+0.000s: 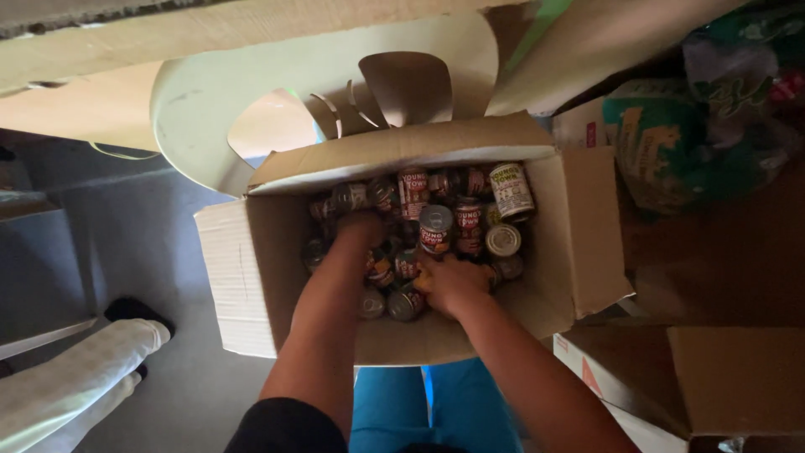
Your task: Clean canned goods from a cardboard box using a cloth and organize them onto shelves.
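— Centre of the frame?
— Open cardboard box [251, 268], flaps folded outward, filled with small tins [436, 228] lying jumbled, some upright, some on their sides. Red-and-white labels on several, silver lids showing on others.

— Left hand?
— Left hand [359, 226] plunged down among the tins in the left-middle part of the box, fingers buried between them. Closed or spread: cannot tell, too dark and too hidden.

— Right hand?
— Right hand [453, 281] lower and to the right of centre, resting on the tins near the front wall of the box, knuckles up, fingers curled over something beneath. Gripping a tin or only pressing on the pile: cannot tell.

— Near the hands?
— One upright tin just above the right hand, between the two hands. A larger white-labelled tin [511, 191] tilted against the upper right corner of the box, well apart from both hands.

— Around the box?
— Pale green plastic chair [201, 109] behind it, in the upper middle of the frame. Green printed sacks [662, 151] at upper right. Another cardboard carton [738, 377] at lower right. Blue-clad legs [470, 403] under the box at bottom centre. At lower left, somebody else's leg in light trousers [75, 382] with a dark shoe [138, 312] on the grey floor [142, 235].
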